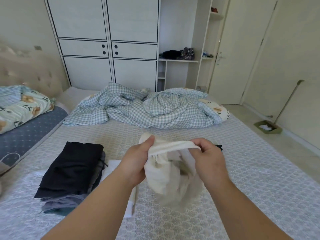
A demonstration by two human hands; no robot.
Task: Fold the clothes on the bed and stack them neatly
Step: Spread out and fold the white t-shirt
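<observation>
Fingers [149,142] of both hands were curled round the waistband of a white garment [166,172], held stretched above the bed [242,161] (presumably for straightening), beside the folded stack [72,168].

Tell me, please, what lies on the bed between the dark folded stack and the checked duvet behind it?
Nothing: in the head view, only bare patterned bed cover shows between the dark stack and the checked duvet.

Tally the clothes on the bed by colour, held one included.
Stack, layers visible at its edges:
Black: 1
Grey: 2
Teal: 1
White, under the stack: 1
White garment, in both hands: 1
Total: 6; hidden layers possible.
</observation>
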